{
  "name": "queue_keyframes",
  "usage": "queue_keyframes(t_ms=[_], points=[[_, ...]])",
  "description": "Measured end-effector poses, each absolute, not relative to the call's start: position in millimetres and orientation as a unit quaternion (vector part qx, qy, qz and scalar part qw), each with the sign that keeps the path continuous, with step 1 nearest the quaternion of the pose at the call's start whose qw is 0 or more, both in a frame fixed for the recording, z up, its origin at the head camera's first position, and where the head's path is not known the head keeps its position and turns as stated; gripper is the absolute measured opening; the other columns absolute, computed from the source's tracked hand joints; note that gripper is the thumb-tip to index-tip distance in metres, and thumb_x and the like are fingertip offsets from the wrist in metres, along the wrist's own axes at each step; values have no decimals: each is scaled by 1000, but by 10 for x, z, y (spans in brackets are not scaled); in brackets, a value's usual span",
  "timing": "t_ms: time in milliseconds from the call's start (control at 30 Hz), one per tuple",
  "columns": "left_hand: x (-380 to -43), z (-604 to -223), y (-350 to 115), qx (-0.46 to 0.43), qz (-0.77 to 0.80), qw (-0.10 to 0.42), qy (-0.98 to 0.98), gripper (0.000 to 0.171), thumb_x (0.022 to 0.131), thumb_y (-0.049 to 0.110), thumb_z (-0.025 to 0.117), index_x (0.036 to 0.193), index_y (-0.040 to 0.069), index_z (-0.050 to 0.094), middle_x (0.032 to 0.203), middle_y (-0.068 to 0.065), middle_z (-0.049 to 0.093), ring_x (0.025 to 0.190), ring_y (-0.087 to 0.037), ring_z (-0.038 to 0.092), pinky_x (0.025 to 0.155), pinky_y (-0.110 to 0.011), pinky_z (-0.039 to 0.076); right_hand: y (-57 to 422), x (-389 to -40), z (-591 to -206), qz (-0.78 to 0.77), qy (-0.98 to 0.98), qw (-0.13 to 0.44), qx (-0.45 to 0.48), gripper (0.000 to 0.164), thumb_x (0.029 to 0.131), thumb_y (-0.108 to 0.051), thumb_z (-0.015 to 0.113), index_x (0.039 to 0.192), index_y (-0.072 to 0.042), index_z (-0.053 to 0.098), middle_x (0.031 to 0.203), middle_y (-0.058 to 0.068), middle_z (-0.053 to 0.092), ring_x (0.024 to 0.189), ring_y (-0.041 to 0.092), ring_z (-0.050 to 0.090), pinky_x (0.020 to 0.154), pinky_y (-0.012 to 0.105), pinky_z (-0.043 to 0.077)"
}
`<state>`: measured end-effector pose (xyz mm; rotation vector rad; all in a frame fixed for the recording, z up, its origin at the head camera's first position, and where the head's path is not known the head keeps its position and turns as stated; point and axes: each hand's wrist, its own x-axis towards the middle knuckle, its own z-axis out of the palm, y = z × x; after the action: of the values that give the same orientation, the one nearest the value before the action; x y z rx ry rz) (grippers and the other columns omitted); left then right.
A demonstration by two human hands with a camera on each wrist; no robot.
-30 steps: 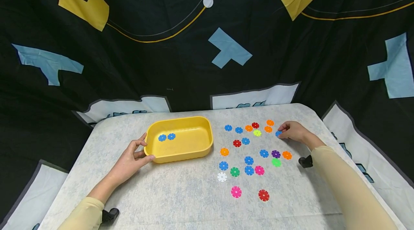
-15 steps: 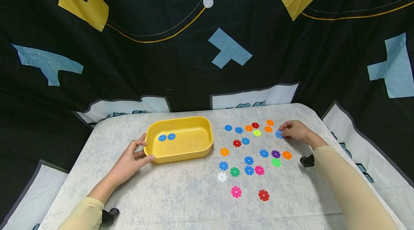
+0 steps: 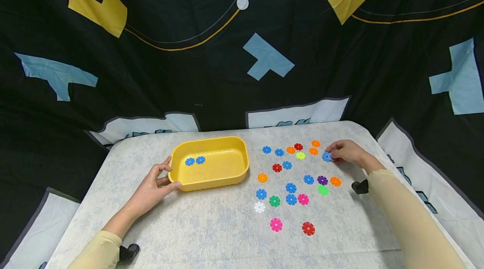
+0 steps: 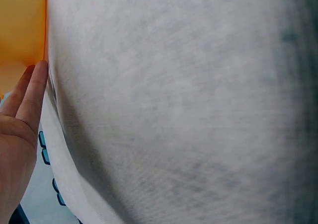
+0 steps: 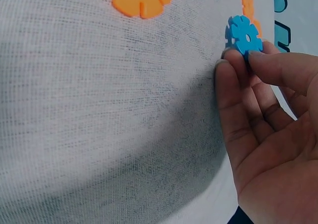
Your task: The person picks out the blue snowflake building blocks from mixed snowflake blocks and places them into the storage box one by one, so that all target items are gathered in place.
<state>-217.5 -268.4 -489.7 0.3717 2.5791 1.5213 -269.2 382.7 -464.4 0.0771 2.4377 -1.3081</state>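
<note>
At the left end of the yellow plastic basin [image 3: 211, 178], my left hand [image 3: 153, 189] touches the near-left corner with spread thumb and fingers. In the left wrist view, two nearly straight fingers [image 4: 34, 92] meet the basin's wall [image 4: 22, 23]. My right hand [image 3: 345, 152], at the far right, pinches a blue notched snowflake disc [image 3: 327, 157] between thumb and fingertips. The right wrist view shows this disc [image 5: 243, 35] tilted up from the cloth, its lower edge hidden by the fingers. Two blue discs [image 3: 195, 160] lie inside the basin.
Loose snowflake discs lie between basin and right hand: several blue [image 3: 291, 187], several orange [image 3: 335, 181], red [image 3: 308, 228], pink [image 3: 276, 225], plus green, purple, yellow and white ones. Pale cloth [image 3: 211, 227] covers the table; a black curtain [image 3: 219, 88] hangs behind.
The blue disc in my right hand has shifted slightly right and turned its face more toward the head view. My left hand and the basin stay put.
</note>
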Motion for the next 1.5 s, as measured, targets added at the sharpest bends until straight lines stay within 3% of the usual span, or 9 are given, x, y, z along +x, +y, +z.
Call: queue_keyframes(t_ms=[800, 1100, 1267, 1500], points=[[-2189, -4903, -2707, 115, 494, 64, 859, 63, 92, 37, 78, 131, 8, 38, 171, 2, 12, 134, -36, 53, 89, -12, 48, 3649, -2801, -4304, -491, 845, 214, -5, 35, 100, -9, 67, 130, 9, 61, 112, 17, 70, 84, 23, 69, 85, 33, 59], [-2186, -4907, -2703, 123, 496, 60, 858, 63, 93, 38, 78, 130, 7, 38, 171, 1, 13, 132, -36, 55, 88, -13, 49, 3265, -2949, -4097, -501, 836, 221, -31, 34, 100, -9, 67, 131, 5, 63, 119, 17, 70, 92, 28, 68, 92, 36, 57], [-2190, -4911, -2704, 127, 498, 60, 856, 63, 93, 38, 77, 129, 5, 38, 171, 0, 14, 130, -37, 57, 88, -15, 50, 2931, -3043, -4023, -512, 826, 235, -34, 33, 100, -8, 67, 131, 4, 64, 112, 17, 71, 98, 36, 69, 99, 43, 53], [-2189, -4911, -2718, 133, 502, 68, 852, 64, 94, 39, 76, 130, 3, 38, 171, 4, 12, 130, -34, 57, 90, -15, 48, 2441, -3149, -3938, -536, 804, 252, -60, 30, 100, -6, 66, 129, 3, 65, 108, 16, 72, 91, 28, 72, 90, 38, 58]])
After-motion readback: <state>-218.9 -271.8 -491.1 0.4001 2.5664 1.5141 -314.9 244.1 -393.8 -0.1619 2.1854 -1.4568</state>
